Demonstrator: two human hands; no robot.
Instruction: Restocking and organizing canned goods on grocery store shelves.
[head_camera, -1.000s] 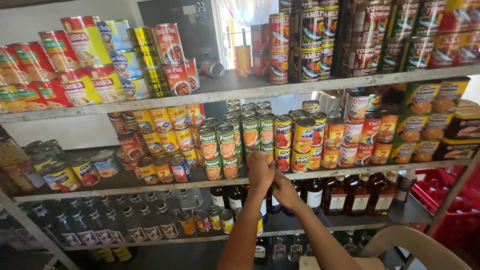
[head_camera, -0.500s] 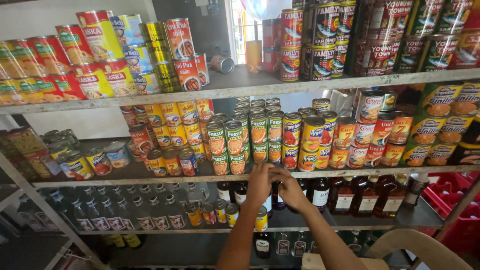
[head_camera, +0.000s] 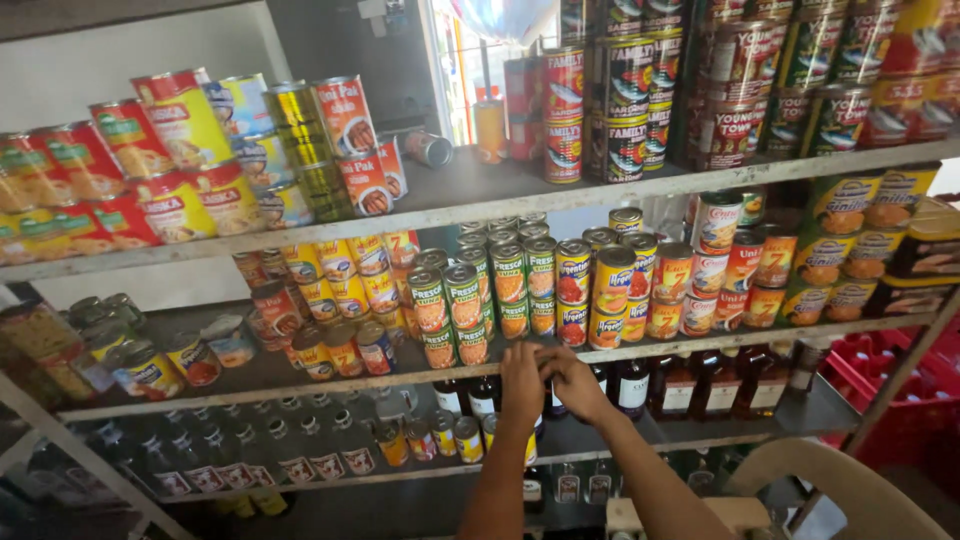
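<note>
left hand (head_camera: 521, 385) raised, fingers curled | right hand (head_camera: 573, 383) alongside, touching

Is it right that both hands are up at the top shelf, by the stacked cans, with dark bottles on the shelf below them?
Not quite. The head view shows the left hand and right hand at the front edge of the middle shelf, not the top one. They are by the stacked cans, and dark bottles do stand on the shelf below.

Small tins (head_camera: 541, 316) with green and red labels are stacked upright, two high, in a row at the front edge of the middle shelf (head_camera: 300, 385), near its centre. Their silver lids are seen from above, and yellow-labelled tins (head_camera: 609, 297) are set just beside them.
</note>
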